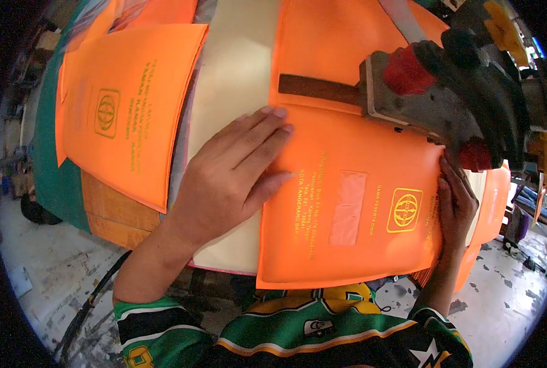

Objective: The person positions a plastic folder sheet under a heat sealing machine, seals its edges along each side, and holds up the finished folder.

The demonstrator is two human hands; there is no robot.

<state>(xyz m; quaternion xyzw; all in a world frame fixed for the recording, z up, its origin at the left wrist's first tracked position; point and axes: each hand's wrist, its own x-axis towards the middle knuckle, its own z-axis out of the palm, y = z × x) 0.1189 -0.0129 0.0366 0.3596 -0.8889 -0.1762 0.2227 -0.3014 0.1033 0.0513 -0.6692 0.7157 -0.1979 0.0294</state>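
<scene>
The orange cover [377, 168] lies on the pale tabletop [227, 80], its far end by the machine's [427, 101] dark bar [319, 89]. The left hand [224, 168] lies over its left edge, grip spread, thumb apart, pinching nothing. The right hand [457, 196] is at the right edge, close under the machine; whether its grip pinches the edge, I cannot tell. Uneven pressure could skew the cover against the bar; the left fingertips, just beside it, could get caught if they strayed under.
</scene>
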